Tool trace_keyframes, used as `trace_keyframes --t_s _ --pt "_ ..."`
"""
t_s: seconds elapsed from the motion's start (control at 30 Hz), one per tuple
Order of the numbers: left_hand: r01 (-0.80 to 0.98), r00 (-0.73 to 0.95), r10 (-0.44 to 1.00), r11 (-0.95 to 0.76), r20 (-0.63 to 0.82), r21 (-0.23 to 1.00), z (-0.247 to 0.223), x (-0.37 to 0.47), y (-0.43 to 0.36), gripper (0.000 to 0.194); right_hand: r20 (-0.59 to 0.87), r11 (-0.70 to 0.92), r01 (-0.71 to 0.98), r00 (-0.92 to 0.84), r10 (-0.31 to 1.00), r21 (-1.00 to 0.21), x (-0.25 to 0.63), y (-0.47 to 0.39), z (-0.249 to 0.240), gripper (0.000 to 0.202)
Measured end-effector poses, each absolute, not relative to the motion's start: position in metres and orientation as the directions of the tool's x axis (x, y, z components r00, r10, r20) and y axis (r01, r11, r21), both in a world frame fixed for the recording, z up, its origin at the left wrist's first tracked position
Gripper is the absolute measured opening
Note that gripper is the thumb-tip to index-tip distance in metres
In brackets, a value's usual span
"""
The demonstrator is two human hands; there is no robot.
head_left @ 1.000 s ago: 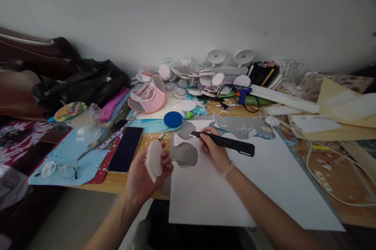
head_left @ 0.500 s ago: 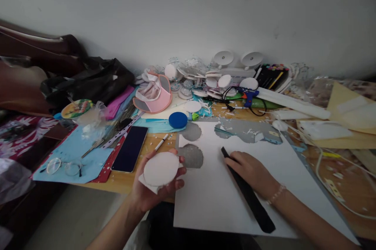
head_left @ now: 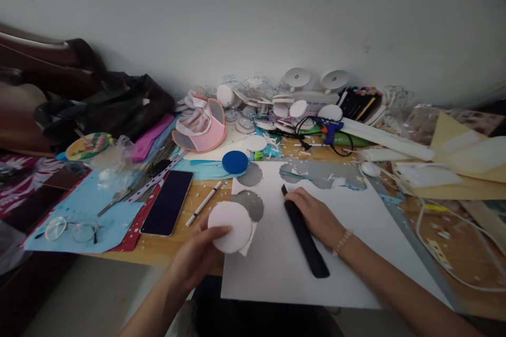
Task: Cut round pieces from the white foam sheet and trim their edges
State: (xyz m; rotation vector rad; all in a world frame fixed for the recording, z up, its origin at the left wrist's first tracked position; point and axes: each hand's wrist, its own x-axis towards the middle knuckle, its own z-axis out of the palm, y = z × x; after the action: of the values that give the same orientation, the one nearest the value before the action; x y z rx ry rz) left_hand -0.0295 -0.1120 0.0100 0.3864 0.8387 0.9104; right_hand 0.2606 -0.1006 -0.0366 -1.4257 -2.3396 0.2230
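Note:
My left hand (head_left: 201, 258) holds a white foam disc (head_left: 231, 226), with the thumb on its face and the fingers behind. An angular white piece (head_left: 248, 242) shows behind the disc's lower right edge. My right hand (head_left: 314, 215) is closed around a long black utility knife (head_left: 304, 237), its narrow end pointing away from me. Both hands are above a large white foam board (head_left: 272, 279), which has rounded cut-outs along its far and left edges. A grey surface (head_left: 253, 205) shows through them. A blue round lid (head_left: 235, 162) sits beyond the board's left corner.
To the left are a phone (head_left: 168, 203), a white pen (head_left: 203, 203) and eyeglasses (head_left: 71, 230) on blue sheets. A pink cap (head_left: 205, 131), several white discs (head_left: 255, 142) and a blue glue gun (head_left: 331, 130) lie behind. A white cable (head_left: 421, 242) curves along the right.
My left hand has turned over, bringing its thumb onto the disc's face, and moved right to the board's edge. My right hand and the knife have shifted slightly left. The view has shifted a little.

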Motion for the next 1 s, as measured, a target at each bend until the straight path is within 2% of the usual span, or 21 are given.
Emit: trace_keyframes --t_s 0.13,0.2,0.27,0.37,0.47,0.53,0.63,0.7,0.77,0.87,0.93,1.0 --pt "-0.520 0.176 0.883 0.459 -0.435 0.721 0.018 -0.031 -0.111 0.039 0.274 0.409 0.825 -0.320 0.907 -0.391 0.259 -0.103 -0.029 0.027" --pt "-0.512 0.102 0.915 0.385 -0.390 0.768 0.024 -0.032 -0.108 0.034 0.276 0.309 0.847 -0.201 0.940 -0.433 0.255 -0.110 -0.022 0.020" --pt "-0.464 0.047 0.940 0.319 -0.337 0.826 0.028 -0.032 -0.106 0.033 0.215 0.151 0.873 -0.055 0.975 -0.464 0.248 -0.121 -0.015 0.015" --pt "-0.344 0.033 0.979 0.200 -0.201 0.918 0.025 -0.027 -0.104 0.039 0.106 0.013 0.920 0.031 0.994 -0.393 0.238 -0.138 -0.008 0.033" --pt "-0.174 0.107 0.993 0.064 -0.046 0.983 0.011 -0.020 -0.104 0.048 0.070 0.033 0.942 -0.010 0.998 -0.333 0.235 -0.148 -0.004 0.029" --pt "0.043 0.171 0.984 -0.048 0.040 0.998 0.000 -0.019 -0.104 0.052 0.054 0.041 0.947 -0.025 0.998 -0.318 0.237 -0.149 -0.004 0.022" --pt "0.373 0.324 0.934 -0.270 0.148 0.887 -0.007 -0.024 -0.101 0.070 0.041 0.001 0.966 0.010 0.999 -0.257 0.241 -0.147 -0.005 0.026" --pt "0.456 0.476 0.867 -0.386 0.146 0.802 -0.006 -0.029 -0.095 0.081 0.034 -0.012 0.966 0.022 0.999 -0.259 0.244 -0.145 -0.007 0.032" --pt "0.459 0.585 0.804 -0.436 0.107 0.774 -0.005 -0.033 -0.086 0.079 0.045 0.018 0.936 -0.002 0.999 -0.351 0.245 -0.143 -0.008 0.036" --pt "0.436 0.607 0.791 -0.411 0.075 0.800 -0.002 -0.033 -0.071 0.069 0.039 0.029 0.789 -0.006 0.999 -0.613 0.248 -0.138 -0.001 0.036" --pt "0.408 0.606 0.792 -0.394 0.079 0.824 0.003 -0.030 -0.062 0.064 -0.072 -0.039 0.588 -0.033 0.997 -0.808 0.249 -0.133 0.010 0.036" --pt "0.382 0.610 0.788 -0.382 0.081 0.841 0.011 -0.027 -0.055 0.062 -0.165 -0.107 0.348 -0.142 0.976 -0.931 0.250 -0.127 0.023 0.039"
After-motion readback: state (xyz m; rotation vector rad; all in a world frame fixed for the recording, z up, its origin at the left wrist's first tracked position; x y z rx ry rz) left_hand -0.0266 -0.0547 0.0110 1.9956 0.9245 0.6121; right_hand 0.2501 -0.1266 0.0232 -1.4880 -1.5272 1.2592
